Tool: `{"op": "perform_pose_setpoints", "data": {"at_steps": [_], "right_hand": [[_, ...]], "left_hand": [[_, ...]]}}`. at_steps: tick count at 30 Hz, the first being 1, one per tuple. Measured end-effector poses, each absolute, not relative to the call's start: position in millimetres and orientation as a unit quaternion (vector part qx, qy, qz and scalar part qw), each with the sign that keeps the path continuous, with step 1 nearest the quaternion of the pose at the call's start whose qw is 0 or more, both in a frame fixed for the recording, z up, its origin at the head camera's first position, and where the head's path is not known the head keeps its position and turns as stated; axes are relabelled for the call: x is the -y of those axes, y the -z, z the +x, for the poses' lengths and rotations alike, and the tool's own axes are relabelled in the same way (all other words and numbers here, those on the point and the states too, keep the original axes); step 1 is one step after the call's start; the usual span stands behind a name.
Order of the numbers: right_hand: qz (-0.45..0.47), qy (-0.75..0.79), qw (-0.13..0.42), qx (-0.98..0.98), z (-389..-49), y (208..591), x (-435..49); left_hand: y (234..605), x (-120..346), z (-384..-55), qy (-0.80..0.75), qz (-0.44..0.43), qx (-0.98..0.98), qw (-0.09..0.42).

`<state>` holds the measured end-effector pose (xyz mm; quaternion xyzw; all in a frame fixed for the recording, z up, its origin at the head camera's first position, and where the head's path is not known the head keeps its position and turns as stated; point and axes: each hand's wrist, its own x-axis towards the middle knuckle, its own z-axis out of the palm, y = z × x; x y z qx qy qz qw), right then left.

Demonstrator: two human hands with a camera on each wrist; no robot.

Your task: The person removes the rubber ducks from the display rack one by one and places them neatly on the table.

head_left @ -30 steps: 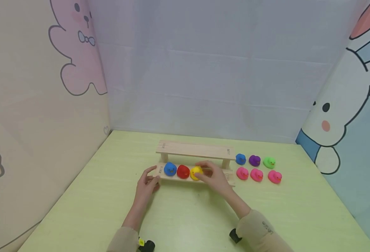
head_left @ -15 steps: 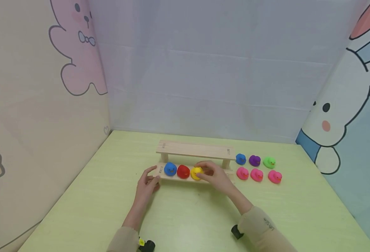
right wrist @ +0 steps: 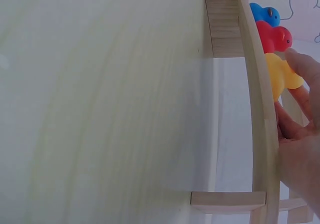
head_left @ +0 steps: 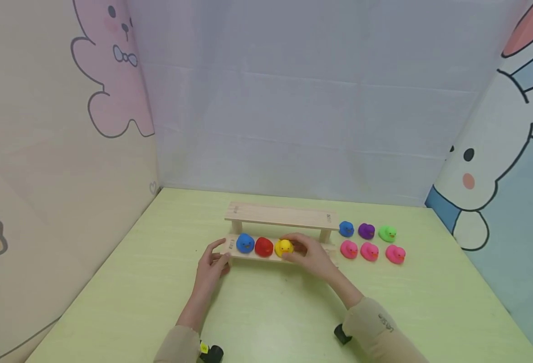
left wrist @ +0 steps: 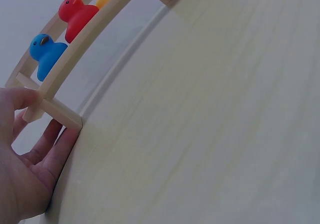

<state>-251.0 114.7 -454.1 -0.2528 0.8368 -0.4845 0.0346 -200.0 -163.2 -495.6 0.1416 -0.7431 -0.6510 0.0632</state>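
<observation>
A two-tier wooden rack (head_left: 281,215) stands on the table. Along its lower board sit a blue rubber duck (head_left: 245,243), a red rubber duck (head_left: 263,247) and a yellow rubber duck (head_left: 284,247), left to right. My left hand (head_left: 211,264) grips the left end of the lower board; the left wrist view shows its thumb at the board and other fingers (left wrist: 64,143) by the support below. With my right hand (head_left: 310,255) I hold the yellow duck from its right side, thumb and fingers around it in the right wrist view. The hand hides part of the lower board's right half.
Right of the rack are more rubber ducks in two rows: a blue duck (head_left: 346,229), a purple duck (head_left: 366,231) and a green duck (head_left: 388,233) behind, three pink ducks (head_left: 369,251) in front. Printed cloth walls (head_left: 311,101) enclose the pale table (head_left: 266,312).
The yellow duck has shifted slightly right and turned, so its face shows more toward the head camera. My right hand moved slightly right with it. My left hand has stayed put.
</observation>
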Motion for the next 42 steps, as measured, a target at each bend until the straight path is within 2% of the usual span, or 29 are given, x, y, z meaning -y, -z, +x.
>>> {"op": "perform_pose_setpoints", "data": {"at_steps": [21, 31, 42], "right_hand": [[-0.251, 0.507, 0.05, -0.823, -248.0, 452.5, -115.3], [-0.248, 0.514, 0.068, -0.818, -235.0, 430.1, -113.1], [-0.238, 0.535, 0.048, -0.809, -240.6, 447.9, -121.4]], "left_hand": [[494.3, 162.6, -199.2, 0.65, 0.137, 0.745, 0.062], [494.1, 162.3, -200.2, 0.65, 0.141, 0.744, 0.06], [494.2, 163.0, -199.9, 0.651, 0.14, 0.743, 0.059]]}}
